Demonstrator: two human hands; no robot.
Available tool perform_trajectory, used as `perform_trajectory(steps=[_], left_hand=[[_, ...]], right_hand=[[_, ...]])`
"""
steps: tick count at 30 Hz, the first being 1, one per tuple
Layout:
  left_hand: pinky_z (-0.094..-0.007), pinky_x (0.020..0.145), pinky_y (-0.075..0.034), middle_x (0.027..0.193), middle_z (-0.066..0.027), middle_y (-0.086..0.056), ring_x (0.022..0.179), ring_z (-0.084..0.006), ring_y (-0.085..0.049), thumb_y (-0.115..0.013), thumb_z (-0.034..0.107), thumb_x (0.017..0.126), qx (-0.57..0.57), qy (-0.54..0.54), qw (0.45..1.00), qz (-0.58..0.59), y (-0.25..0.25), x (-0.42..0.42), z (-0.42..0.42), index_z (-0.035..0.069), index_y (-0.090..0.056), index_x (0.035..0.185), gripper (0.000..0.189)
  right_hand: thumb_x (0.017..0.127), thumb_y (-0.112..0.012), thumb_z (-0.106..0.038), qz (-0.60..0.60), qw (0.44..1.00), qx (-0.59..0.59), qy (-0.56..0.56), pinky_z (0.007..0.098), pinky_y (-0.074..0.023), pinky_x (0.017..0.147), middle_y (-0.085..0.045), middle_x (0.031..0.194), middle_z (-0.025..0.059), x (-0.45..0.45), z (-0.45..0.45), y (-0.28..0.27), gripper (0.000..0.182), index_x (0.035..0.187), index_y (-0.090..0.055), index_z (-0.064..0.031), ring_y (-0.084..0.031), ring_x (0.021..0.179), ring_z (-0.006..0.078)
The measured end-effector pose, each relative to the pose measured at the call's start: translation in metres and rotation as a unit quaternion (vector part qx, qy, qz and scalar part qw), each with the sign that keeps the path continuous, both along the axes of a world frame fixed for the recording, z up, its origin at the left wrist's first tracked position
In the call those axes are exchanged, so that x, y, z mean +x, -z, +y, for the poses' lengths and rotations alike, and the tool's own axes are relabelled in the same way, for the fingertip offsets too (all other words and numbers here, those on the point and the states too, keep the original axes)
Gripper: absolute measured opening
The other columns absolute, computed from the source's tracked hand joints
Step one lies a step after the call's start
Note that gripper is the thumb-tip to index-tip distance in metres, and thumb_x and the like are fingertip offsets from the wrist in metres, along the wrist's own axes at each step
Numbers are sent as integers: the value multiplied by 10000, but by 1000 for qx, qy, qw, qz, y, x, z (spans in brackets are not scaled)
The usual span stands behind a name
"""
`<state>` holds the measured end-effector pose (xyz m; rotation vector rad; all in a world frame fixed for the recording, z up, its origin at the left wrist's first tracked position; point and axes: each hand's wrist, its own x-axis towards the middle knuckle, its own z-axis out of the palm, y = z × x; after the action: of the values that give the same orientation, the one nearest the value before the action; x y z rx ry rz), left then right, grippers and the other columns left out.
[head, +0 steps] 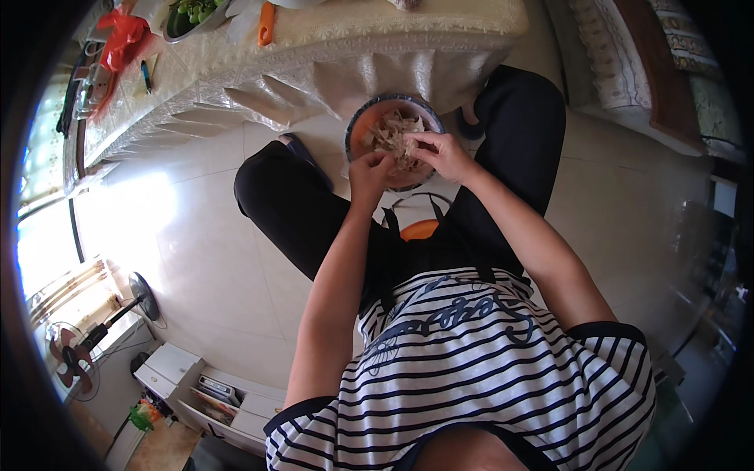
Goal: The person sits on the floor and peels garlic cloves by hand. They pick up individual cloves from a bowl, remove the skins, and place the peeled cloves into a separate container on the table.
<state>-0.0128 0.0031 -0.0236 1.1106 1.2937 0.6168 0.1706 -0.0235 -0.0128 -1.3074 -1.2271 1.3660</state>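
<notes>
A round bin (357, 126) with a dark speckled rim and an orange inner wall stands on the floor between my knees. Dry, papery pale peelings (393, 130), perhaps garlic skins, lie heaped inside it. My left hand (372, 172) hovers over the near left part of the rim, fingertips bent together. From the right, my right hand (440, 155) reaches over the opening, thumb and forefinger close to a pale bit among the peelings. Whether either hand pinches a small piece is too fine to tell.
A table with a lace-edged cloth (377, 35) rises beyond the bin. On it are an orange handle (266, 25), a pen (146, 76), a red plastic bag (122, 38) and a bowl of green vegetables (191, 20). A standing fan (73, 356) and white drawers (171, 371) are at lower left.
</notes>
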Motion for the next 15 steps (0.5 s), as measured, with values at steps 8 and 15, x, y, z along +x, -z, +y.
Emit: perform_trajectory(steps=[8,15], left_hand=[[-220,693,-452,861,-65,-660,782,-85,-575,-638,113,803,23,60,994,-89,-26,7,-1,-25,-666,964,214],[-215,678,-453,841,-81,-662,743,-89,-583,-651,101,783,-2,67,995,-78,-17,6,-1,-29,-663,971,229]], right_hand=[[819,-553,-22,-185,971,140,-60,321,-431,867,-580,1085,173,4,-3,5,367,1186,-527,-16,-556,1009,287],[775,-545,17,-198,969,109,-100,342,-431,844,-557,1020,164,-1,-8,-7,365,1140,-537,20,-544,967,319]])
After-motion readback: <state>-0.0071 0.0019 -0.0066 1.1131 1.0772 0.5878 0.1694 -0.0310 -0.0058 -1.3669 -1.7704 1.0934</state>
